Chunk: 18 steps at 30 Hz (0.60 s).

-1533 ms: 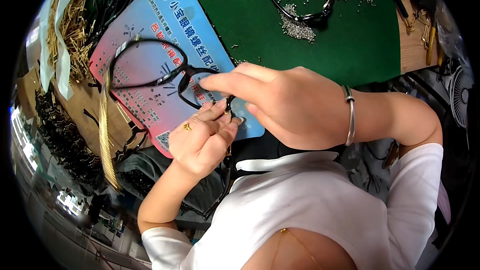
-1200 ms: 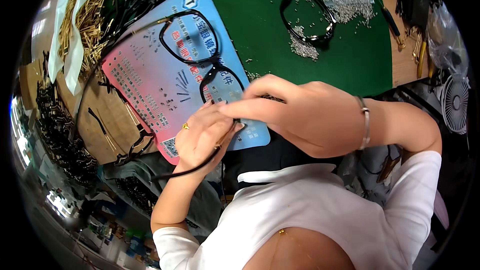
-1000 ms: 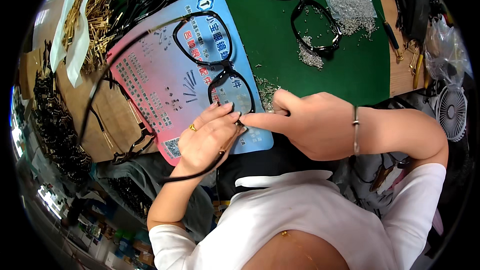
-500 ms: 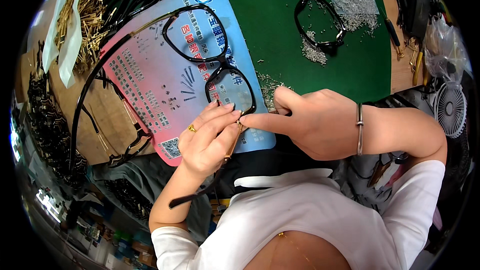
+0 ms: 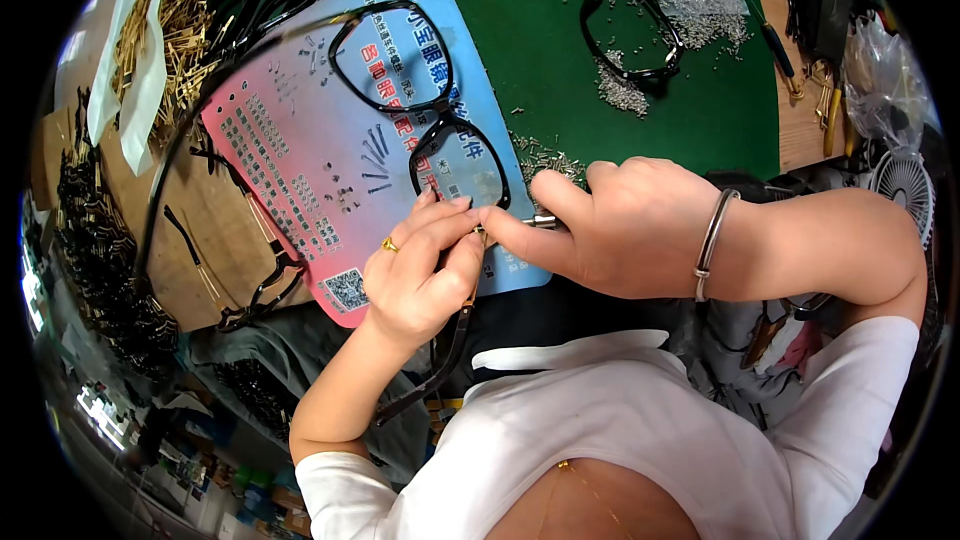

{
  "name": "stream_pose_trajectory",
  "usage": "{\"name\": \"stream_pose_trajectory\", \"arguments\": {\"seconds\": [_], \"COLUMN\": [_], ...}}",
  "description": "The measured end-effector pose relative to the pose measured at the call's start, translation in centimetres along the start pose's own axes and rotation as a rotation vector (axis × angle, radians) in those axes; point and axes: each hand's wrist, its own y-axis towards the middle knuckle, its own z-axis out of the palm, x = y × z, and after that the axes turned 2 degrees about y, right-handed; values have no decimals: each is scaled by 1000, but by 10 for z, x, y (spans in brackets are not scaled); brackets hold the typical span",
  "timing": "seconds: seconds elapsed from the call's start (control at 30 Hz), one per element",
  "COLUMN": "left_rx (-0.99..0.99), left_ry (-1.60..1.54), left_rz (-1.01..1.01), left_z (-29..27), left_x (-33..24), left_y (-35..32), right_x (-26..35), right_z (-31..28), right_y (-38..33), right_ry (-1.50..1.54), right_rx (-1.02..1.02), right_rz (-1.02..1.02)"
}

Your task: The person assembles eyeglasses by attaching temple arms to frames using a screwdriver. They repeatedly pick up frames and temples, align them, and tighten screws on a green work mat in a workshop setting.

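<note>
Black-rimmed eyeglasses (image 5: pixel 447 118) lie over a pink-and-blue printed mat, one temple spread far to the left. My left hand (image 5: pixel 420 265), a gold ring on one finger, pinches their near corner at the hinge. From under that hand the other temple (image 5: pixel 453 360), dark with a gold-coloured section, points down toward my lap. My right hand (image 5: pixel 630 230) is closed around a small screwdriver (image 5: pixel 541 221), of which only a silver metal part shows. Its index fingertip meets my left fingers at the hinge. The tool's tip and the hinge screw are hidden.
Loose screws lie on the printed mat (image 5: pixel 300 140). Another black eyeglass frame (image 5: pixel 590 25) sits on the green mat (image 5: pixel 540 60) beside heaps of tiny silver screws (image 5: pixel 622 90). Gold-coloured temple parts (image 5: pixel 185 30) pile at the far left, and a small fan (image 5: pixel 903 190) stands at right.
My right hand has turned and lifted slightly, so the screwdriver's silver part now shows. The lower temple has swung right, and the eyeglasses have shifted slightly under my left hand.
</note>
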Motion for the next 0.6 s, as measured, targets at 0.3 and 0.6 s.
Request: {"name": "stream_pose_trajectory", "arguments": {"seconds": [0.3, 0.6], "left_rx": [20, -109], "left_ry": [-29, -218], "left_rz": [-16, -249], "left_z": [-2, -39], "left_x": [0, -21], "left_y": [1, 17], "right_x": [-2, -9], "right_z": [4, -15], "right_y": [5, -18], "right_ry": [-21, 91], "right_rx": [-36, -119], "right_rz": [-35, 138]}}
